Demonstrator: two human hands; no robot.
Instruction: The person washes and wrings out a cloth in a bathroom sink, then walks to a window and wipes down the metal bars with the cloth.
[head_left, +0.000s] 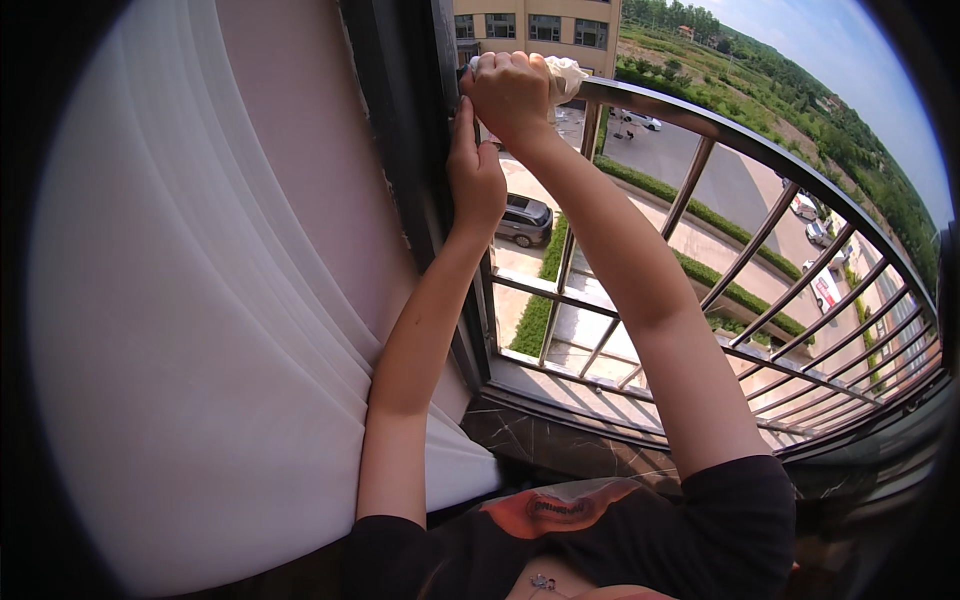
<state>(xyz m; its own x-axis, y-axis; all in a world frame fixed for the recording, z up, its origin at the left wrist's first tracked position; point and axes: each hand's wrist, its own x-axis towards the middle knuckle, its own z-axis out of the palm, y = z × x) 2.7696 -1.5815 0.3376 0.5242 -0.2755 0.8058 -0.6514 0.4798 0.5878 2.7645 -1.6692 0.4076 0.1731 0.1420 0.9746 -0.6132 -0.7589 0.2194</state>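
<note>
My right hand (510, 94) is closed around a crumpled white cloth (566, 79), at the end of the metal railing's top rail (675, 106) beside the window frame. Just below it, my left hand (480, 176) is raised against the edge of the dark window frame (405, 135). Its thumb stands a little apart from the extended finger, and nothing shows in its grasp. The other fingers of this hand are mostly hidden. Both arms reach up and forward, the right one in front of the railing bars.
A white sheer curtain (187, 337) hangs at the left, touching my left forearm, with a pinkish wall (292, 135) behind. Below lies a dark marble-patterned sill (547, 442). Beyond the railing, far down, are a grey car (525, 220), hedges (667, 187) and paving; a beige building (536, 26) stands opposite.
</note>
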